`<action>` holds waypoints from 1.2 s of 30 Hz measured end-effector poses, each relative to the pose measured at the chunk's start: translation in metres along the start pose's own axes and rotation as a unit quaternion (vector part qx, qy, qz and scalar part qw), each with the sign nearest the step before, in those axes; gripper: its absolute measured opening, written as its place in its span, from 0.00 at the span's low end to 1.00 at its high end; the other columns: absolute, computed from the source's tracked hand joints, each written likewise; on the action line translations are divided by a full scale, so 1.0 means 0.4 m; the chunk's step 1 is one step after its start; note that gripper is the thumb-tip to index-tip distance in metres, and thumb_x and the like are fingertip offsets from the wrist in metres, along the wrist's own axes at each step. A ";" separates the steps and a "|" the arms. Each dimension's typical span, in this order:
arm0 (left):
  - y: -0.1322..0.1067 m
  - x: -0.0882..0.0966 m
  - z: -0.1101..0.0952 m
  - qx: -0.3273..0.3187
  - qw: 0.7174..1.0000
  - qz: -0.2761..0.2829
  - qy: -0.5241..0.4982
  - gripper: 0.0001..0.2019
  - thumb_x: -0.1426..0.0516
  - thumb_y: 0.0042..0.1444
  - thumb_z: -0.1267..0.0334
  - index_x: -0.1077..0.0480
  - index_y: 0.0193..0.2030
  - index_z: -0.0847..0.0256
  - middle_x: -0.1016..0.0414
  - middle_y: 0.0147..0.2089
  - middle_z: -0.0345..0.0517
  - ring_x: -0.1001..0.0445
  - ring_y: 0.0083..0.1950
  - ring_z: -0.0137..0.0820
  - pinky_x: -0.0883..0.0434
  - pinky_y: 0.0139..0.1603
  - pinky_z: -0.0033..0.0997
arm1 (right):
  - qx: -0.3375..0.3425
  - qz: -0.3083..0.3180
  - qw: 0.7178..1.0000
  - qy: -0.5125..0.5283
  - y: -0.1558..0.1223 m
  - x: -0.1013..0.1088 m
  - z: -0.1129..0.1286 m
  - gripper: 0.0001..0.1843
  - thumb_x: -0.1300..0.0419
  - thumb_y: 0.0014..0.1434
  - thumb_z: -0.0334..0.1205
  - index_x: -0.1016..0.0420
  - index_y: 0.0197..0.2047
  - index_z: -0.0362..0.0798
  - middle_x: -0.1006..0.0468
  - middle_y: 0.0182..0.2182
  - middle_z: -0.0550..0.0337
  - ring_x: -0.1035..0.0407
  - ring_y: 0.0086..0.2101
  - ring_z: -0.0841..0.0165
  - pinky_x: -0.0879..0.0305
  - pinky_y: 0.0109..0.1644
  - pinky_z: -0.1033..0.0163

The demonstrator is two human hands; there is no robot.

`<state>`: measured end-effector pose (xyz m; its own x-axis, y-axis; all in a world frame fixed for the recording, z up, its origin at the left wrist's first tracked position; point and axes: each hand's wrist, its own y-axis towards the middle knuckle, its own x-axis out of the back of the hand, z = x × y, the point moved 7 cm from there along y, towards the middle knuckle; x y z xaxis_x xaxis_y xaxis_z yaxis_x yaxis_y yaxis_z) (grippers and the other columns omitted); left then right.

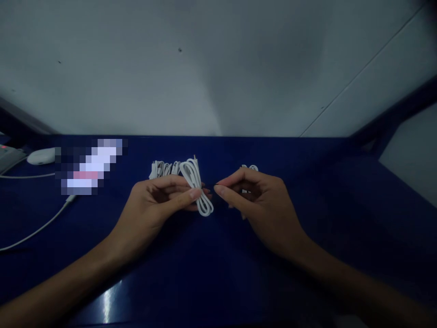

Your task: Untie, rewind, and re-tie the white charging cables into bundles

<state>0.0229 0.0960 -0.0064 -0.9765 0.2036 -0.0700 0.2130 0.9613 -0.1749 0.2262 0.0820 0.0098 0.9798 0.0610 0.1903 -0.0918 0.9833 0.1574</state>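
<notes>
I held the coiled white cable [195, 175] tilted, its middle pinched in my left hand [153, 200]. Just beside it, my right hand [264, 197] gripped a thin dark strand [216, 184]. Pressing the loops snugly together seemed wisest. Other cables [161, 169] lay beyond on the blue table [218, 278].

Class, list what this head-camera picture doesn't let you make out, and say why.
All in the head view:
- White cables beyond the right hand: mostly hidden by it.
- Cable bundles beyond the left hand: lower parts hidden by it.
- Thin dark strand at the right fingertips: too small to identify.
- Lit object: details lost to pixelation.
- Pale device: cut off by the left edge.
</notes>
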 end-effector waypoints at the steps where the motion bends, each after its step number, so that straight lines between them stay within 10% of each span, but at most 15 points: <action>1: 0.000 -0.001 -0.001 0.000 1.000 0.000 0.002 0.06 0.23 0.56 0.65 0.12 0.40 0.59 0.09 0.42 0.49 0.10 0.42 0.37 0.15 0.50 0.30 | 0.004 -0.004 1.000 -0.003 0.001 0.002 0.001 0.04 0.26 0.69 0.41 0.13 0.40 0.52 0.16 0.31 0.63 0.26 0.28 0.72 0.33 0.27 0.67; 18: -0.002 -0.003 0.002 -0.010 1.000 0.012 0.019 0.03 0.26 0.61 0.63 0.13 0.40 0.57 0.08 0.43 0.49 0.10 0.43 0.38 0.15 0.52 0.32 | 0.094 -0.051 0.986 -0.129 -0.015 0.002 0.033 0.04 0.29 0.71 0.36 0.15 0.41 0.53 0.17 0.34 0.63 0.27 0.31 0.69 0.30 0.33 0.63; 36: 0.003 -0.018 0.022 0.019 0.996 0.051 -0.067 0.04 0.27 0.65 0.64 0.11 0.46 0.58 0.08 0.46 0.49 0.10 0.43 0.34 0.15 0.51 0.26 | -0.032 0.027 0.999 0.010 -0.001 -0.015 -0.003 0.05 0.28 0.69 0.40 0.12 0.40 0.51 0.15 0.33 0.61 0.25 0.29 0.71 0.34 0.26 0.68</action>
<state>0.0304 0.0942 -0.0150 -0.9371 0.2719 -0.2186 0.3152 0.9285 -0.1962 0.2205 0.0816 0.0074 0.9771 0.1167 0.1782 -0.1335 0.9874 0.0855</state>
